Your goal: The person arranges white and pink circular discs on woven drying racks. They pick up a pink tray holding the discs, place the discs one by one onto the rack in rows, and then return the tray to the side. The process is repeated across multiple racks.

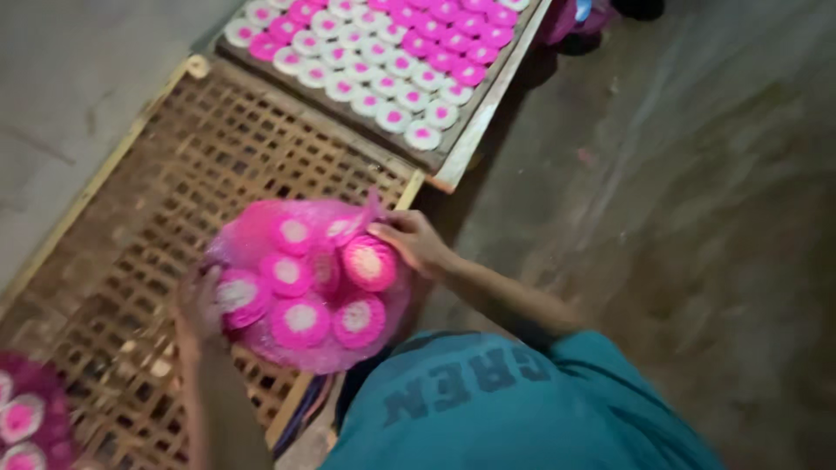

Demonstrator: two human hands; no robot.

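A thin pink plastic bag [261, 228] full of round pink-and-white discs hangs between my hands, over the right edge of a woven bamboo rack [209, 165]. My left hand [198, 306] holds the bag from its left side and underneath. My right hand [414, 241] grips the bag's top right edge, fingers touching one disc [369, 263]. Several discs show through the plastic, each with a white centre and pink rim.
A second rack [470, 130] at the top carries rows of pink and white discs. More discs lie at the bottom left corner [22, 418]. Bare grey floor [697, 218] runs along the right. My teal shirt [522, 418] fills the bottom.
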